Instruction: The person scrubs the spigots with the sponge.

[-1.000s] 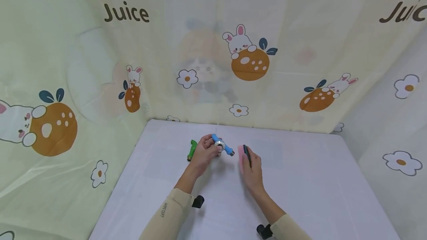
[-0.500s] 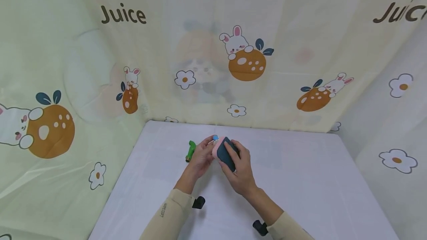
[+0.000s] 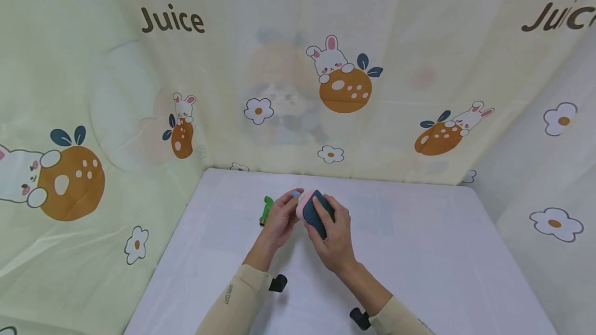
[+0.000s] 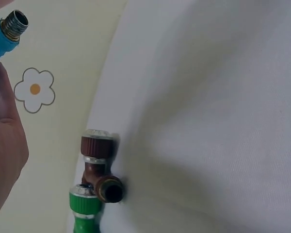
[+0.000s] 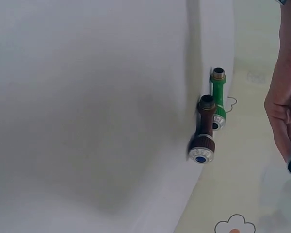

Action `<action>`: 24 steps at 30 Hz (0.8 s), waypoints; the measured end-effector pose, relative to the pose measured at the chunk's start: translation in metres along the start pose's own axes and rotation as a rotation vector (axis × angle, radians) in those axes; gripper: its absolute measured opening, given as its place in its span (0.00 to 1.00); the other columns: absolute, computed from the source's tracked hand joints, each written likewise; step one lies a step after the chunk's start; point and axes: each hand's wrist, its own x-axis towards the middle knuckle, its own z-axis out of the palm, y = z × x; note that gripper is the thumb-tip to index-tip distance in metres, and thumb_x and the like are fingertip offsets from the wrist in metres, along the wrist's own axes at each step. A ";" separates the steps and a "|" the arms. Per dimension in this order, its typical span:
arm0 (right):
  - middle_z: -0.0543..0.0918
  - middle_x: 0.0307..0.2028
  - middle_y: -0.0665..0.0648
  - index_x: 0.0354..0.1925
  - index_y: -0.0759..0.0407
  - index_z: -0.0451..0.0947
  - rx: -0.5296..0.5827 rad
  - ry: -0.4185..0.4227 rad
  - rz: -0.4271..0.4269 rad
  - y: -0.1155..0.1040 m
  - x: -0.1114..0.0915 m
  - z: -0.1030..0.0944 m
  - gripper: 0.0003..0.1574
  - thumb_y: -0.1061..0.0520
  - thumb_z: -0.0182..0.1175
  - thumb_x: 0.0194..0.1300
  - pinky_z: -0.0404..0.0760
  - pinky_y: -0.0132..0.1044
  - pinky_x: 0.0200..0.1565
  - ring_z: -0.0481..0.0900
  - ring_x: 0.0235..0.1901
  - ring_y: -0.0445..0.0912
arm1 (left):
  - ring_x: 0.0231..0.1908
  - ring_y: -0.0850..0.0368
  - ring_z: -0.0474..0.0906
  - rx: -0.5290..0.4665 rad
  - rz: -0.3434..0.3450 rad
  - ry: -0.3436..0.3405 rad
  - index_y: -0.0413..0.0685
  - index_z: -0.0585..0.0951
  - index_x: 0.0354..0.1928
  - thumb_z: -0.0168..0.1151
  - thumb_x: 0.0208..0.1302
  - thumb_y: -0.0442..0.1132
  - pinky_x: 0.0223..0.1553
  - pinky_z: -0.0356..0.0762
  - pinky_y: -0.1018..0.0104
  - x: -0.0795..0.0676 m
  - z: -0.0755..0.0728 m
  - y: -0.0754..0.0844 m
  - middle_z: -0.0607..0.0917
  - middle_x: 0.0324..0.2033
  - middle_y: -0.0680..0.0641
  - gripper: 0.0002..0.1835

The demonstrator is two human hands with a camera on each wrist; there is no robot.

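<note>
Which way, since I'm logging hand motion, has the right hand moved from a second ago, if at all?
Yes: in the head view, the right hand has moved left, closer to the green fitting lying on the table.

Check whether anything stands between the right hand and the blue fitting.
Yes: the sponge, gripped by the right hand, pink side toward the blue fitting that the left hand holds. The green fitting lies left of both hands, out of the way.

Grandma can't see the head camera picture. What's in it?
A left hand holds a mostly hidden blue pipe; close by, the right hand grips a pink and blue block. A green pipe lies on the white table.
</note>
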 end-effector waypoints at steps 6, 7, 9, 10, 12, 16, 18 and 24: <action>0.67 0.70 0.69 0.74 0.55 0.71 0.020 0.026 0.006 0.001 0.002 0.000 0.41 0.53 0.69 0.66 0.73 0.55 0.53 0.65 0.64 0.62 | 0.40 0.63 0.85 0.108 0.041 0.057 0.42 0.79 0.66 0.65 0.74 0.47 0.41 0.85 0.73 0.001 -0.001 0.003 0.87 0.45 0.52 0.25; 0.67 0.70 0.69 0.74 0.55 0.71 0.025 0.027 0.012 0.000 0.003 0.000 0.41 0.54 0.70 0.65 0.74 0.56 0.53 0.65 0.64 0.62 | 0.41 0.62 0.85 0.124 0.050 0.060 0.42 0.79 0.66 0.66 0.73 0.48 0.43 0.85 0.72 0.001 -0.001 0.003 0.87 0.45 0.51 0.25; 0.67 0.69 0.68 0.74 0.55 0.71 0.032 0.025 0.033 0.000 0.004 0.000 0.42 0.55 0.70 0.65 0.74 0.55 0.52 0.65 0.63 0.62 | 0.43 0.61 0.86 0.163 0.070 0.072 0.42 0.80 0.65 0.67 0.72 0.47 0.46 0.86 0.70 0.001 0.000 0.004 0.88 0.45 0.52 0.25; 0.67 0.69 0.68 0.74 0.55 0.71 0.041 0.027 0.043 0.000 0.004 -0.001 0.42 0.55 0.70 0.65 0.73 0.55 0.52 0.65 0.63 0.62 | 0.43 0.61 0.87 0.181 0.080 0.079 0.42 0.80 0.65 0.67 0.72 0.46 0.47 0.86 0.68 0.001 0.001 0.004 0.89 0.45 0.52 0.25; 0.67 0.69 0.68 0.74 0.54 0.71 0.053 0.030 0.064 0.000 0.006 -0.002 0.41 0.55 0.70 0.65 0.72 0.54 0.52 0.65 0.62 0.62 | 0.42 0.62 0.88 0.221 0.101 0.087 0.42 0.81 0.64 0.68 0.71 0.45 0.49 0.86 0.66 0.000 0.003 0.005 0.90 0.43 0.52 0.24; 0.67 0.68 0.68 0.75 0.54 0.69 0.091 0.038 0.128 0.001 0.007 -0.003 0.40 0.56 0.68 0.67 0.73 0.54 0.54 0.64 0.62 0.62 | 0.40 0.61 0.90 0.301 0.122 0.097 0.45 0.83 0.62 0.70 0.69 0.46 0.47 0.87 0.66 -0.002 0.006 0.006 0.91 0.41 0.52 0.23; 0.66 0.68 0.67 0.75 0.54 0.68 0.119 0.033 0.184 0.000 0.008 -0.003 0.40 0.57 0.67 0.68 0.76 0.56 0.55 0.63 0.63 0.60 | 0.40 0.61 0.89 0.337 0.128 0.097 0.48 0.83 0.62 0.71 0.69 0.48 0.45 0.87 0.67 -0.002 0.007 0.006 0.90 0.40 0.52 0.23; 0.65 0.67 0.63 0.76 0.51 0.67 0.240 0.028 0.384 -0.004 0.013 -0.005 0.36 0.53 0.62 0.74 0.74 0.56 0.57 0.60 0.65 0.54 | 0.37 0.53 0.84 0.421 0.138 0.090 0.55 0.85 0.61 0.71 0.68 0.51 0.41 0.85 0.68 -0.002 0.010 0.006 0.87 0.37 0.53 0.22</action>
